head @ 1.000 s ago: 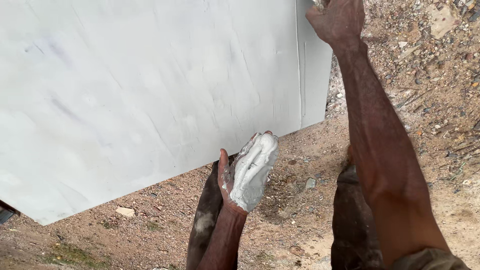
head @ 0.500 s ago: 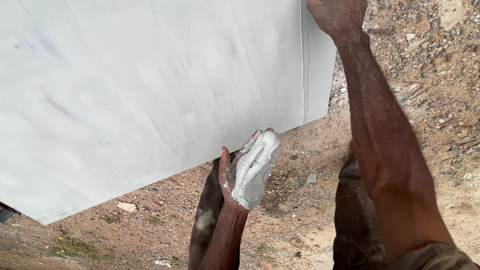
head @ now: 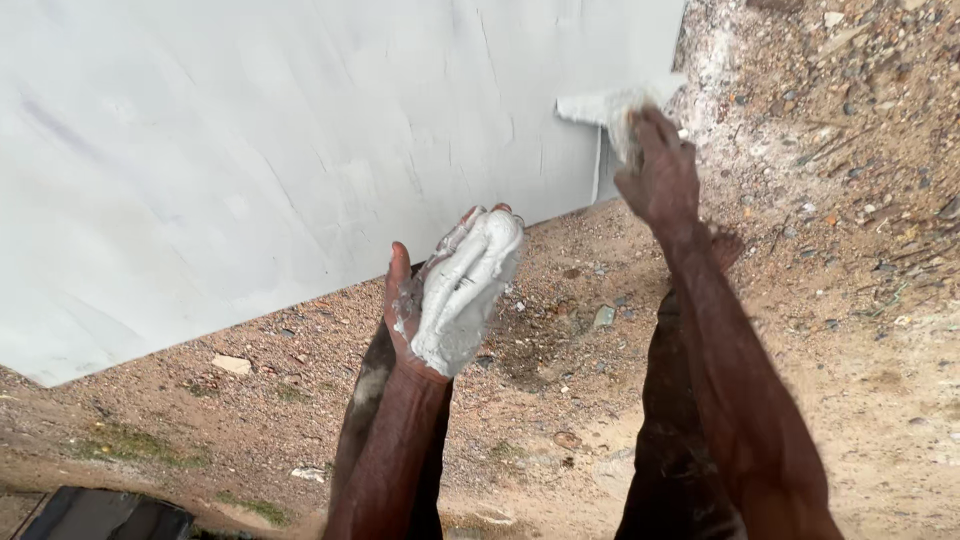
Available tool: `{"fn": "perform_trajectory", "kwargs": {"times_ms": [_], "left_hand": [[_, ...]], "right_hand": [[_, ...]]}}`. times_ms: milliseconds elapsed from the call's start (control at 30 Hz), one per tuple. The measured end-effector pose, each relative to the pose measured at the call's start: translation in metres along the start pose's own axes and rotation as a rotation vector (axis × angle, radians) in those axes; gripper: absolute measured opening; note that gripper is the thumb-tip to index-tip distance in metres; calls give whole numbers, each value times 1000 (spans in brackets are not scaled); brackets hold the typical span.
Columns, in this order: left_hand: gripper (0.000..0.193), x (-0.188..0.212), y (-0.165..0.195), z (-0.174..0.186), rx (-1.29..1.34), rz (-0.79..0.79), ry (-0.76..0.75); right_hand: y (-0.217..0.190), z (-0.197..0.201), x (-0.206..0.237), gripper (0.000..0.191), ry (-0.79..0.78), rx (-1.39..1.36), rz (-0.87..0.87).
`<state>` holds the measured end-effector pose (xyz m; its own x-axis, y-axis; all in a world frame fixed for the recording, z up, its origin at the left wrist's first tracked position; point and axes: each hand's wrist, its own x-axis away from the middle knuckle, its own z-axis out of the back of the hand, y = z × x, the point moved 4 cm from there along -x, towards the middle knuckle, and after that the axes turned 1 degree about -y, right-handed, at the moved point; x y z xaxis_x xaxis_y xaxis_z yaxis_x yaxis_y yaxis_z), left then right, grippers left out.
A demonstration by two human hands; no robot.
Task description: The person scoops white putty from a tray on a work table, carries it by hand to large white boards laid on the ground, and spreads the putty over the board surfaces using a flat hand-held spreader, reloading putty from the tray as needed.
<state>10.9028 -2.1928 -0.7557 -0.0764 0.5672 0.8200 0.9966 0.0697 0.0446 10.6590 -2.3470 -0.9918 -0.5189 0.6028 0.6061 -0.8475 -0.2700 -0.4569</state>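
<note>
A lump of white plaster [head: 462, 300] lies in the open, upturned left hand [head: 440, 300], while beyond it the right hand [head: 655, 175] grips a flat white tool [head: 600, 105] against the grey wall [head: 300, 150], above gravel ground [head: 850, 250].

Outdoor scene, daylight, no hard shadows. A smooth pale grey-white wall [head: 300, 130] is seen filling the upper left; faint trowel streaks are visible on it. Below and right of the wall, bare reddish-brown ground [head: 860, 330] is strewn with gravel and small stones. A pale flat stone [head: 231, 364] lies just below the wall's bottom edge. Sparse green patches [head: 140, 445] are seen further below.
</note>
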Motion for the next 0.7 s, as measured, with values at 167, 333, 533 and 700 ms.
{"fn": "perform_trajectory", "kwargs": {"times_ms": [167, 333, 533, 700], "left_hand": [[94, 4, -10, 17, -70, -33, 6], [92, 5, -30, 41, 9, -41, 21], [99, 6, -73, 21, 396, 240, -342], [99, 14, -102, 7, 585, 193, -430]], "right_hand": [[9, -75, 152, 67, -331, -65, -62], [14, -11, 225, 68, -252, -891, -526], [-43, 101, 246, 76, -442, -2245, -179], [-84, 117, 254, 76, -308, -2142, -206]]}}
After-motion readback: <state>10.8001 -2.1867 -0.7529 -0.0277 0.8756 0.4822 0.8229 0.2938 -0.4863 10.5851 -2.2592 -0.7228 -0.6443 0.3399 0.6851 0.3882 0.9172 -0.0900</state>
